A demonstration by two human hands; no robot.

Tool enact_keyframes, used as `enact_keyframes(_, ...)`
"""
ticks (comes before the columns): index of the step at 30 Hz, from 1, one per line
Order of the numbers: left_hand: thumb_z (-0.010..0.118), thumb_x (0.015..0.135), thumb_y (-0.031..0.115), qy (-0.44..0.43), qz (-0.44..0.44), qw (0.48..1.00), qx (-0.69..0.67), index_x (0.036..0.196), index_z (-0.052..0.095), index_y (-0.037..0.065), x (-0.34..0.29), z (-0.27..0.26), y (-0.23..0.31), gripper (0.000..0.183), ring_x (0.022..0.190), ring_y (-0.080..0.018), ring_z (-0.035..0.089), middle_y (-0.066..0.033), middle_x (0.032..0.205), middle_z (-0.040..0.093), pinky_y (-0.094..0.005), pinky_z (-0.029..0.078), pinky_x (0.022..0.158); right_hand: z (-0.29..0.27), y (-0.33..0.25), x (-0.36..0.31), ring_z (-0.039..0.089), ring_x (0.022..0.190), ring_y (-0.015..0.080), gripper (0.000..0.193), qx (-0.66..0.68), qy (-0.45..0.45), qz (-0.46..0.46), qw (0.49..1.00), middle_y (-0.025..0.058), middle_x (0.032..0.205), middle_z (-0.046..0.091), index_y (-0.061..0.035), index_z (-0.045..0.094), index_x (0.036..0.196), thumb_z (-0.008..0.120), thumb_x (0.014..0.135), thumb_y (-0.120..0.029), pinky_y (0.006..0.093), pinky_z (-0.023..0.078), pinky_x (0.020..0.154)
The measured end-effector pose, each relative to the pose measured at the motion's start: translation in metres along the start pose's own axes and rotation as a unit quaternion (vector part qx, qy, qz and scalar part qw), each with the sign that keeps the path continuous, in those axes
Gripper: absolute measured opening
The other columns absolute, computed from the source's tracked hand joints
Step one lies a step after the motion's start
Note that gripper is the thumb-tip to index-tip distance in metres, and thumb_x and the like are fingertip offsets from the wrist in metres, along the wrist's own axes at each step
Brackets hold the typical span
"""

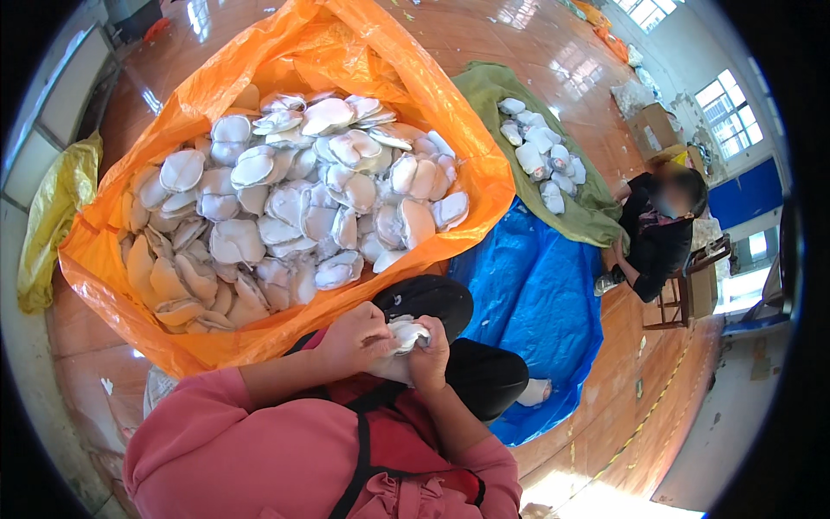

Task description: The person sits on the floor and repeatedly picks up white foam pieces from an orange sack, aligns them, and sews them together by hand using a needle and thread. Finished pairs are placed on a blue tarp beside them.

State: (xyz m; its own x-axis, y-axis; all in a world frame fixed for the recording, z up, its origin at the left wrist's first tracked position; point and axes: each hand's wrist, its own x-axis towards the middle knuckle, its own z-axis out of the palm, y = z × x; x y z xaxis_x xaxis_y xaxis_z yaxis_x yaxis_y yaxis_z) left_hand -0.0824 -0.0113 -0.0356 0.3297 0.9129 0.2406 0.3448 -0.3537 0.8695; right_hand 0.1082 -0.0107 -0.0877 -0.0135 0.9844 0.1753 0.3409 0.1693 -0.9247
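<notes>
Orange plastic sack, open-mouthed, filling upper left and centre of frame; packed with white and cream moulded pads heaped to rim. Blue tarpaulin spread on floor at centre right, just beside sack. Green cloth at upper centre right, overlapping tarpaulin's far edge, bearing small pile of white pads. Yellow bag slumped at left edge, well apart from sack. Second person in dark clothing seated at right, next to green cloth, beside wooden chair. Cardboard box at upper right.

Left hand at lower centre, fingers closed on single white pad. Right hand touching same pad, thumb and fingers pinching it from below. Pad held between both hands, above lap, just below sack's near rim.
</notes>
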Motion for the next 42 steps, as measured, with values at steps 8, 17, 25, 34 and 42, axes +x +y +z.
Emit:
enact_keyframes(8,0.078,0.077,0.02,0.041,-0.2,0.979,-0.01,0.11,0.055,0.002,0.005,0.013,0.019,0.043,0.083,-0.0274,0.059,-0.0131,0.093,0.059,-0.0352,0.049,0.072,0.004,-0.013,0.005,0.061,0.084,0.0323,0.03,-0.073,0.026,-0.073,0.994,0.0109,0.091,0.061,-0.006,0.061,0.094,0.066,0.068,0.008,0.0375,0.05,0.075)
enact_keyframes(17,0.073,0.074,0.008,0.077,-0.128,0.986,0.078,0.097,0.055,0.004,-0.003,0.024,-0.006,0.029,0.087,-0.0342,0.058,-0.0148,0.091,0.058,-0.0423,0.046,0.075,-0.025,-0.028,0.007,0.061,0.101,0.028,0.033,-0.041,-0.109,-0.083,0.99,0.0127,0.111,0.061,-0.0024,0.064,0.108,0.071,0.076,-0.001,0.0346,0.05,0.086)
enact_keyframes(25,0.064,0.064,-0.006,0.103,0.008,0.989,0.105,0.084,0.049,0.006,0.001,0.028,-0.006,0.028,0.077,-0.0364,0.052,-0.0136,0.081,0.051,-0.0443,0.041,0.067,-0.049,-0.02,0.025,0.058,0.094,0.014,0.025,0.075,-0.247,-0.014,0.966,0.0047,0.104,0.058,-0.0032,0.063,0.106,0.074,0.083,-0.004,0.0261,0.048,0.08)
enact_keyframes(34,0.062,0.067,-0.005,0.091,0.066,0.989,0.093,0.084,0.055,0.006,-0.002,0.027,-0.006,0.022,0.079,-0.0337,0.052,-0.0118,0.085,0.054,-0.0427,0.043,0.069,-0.038,-0.031,0.024,0.053,0.078,0.0162,0.028,-0.019,-0.206,0.045,0.977,0.0043,0.089,0.052,-0.0059,0.06,0.102,0.075,0.077,-0.004,0.0283,0.046,0.07)
enact_keyframes(42,0.069,0.072,0.001,0.014,0.107,0.992,0.066,0.1,0.065,0.007,-0.01,0.015,-0.002,0.03,0.091,-0.0322,0.056,-0.0103,0.098,0.059,-0.0404,0.046,0.079,-0.03,-0.024,0.014,0.05,0.072,0.0208,0.017,-0.057,-0.168,-0.052,0.983,0.0066,0.082,0.048,-0.0063,0.061,0.089,0.07,0.076,0.001,0.0314,0.042,0.063)
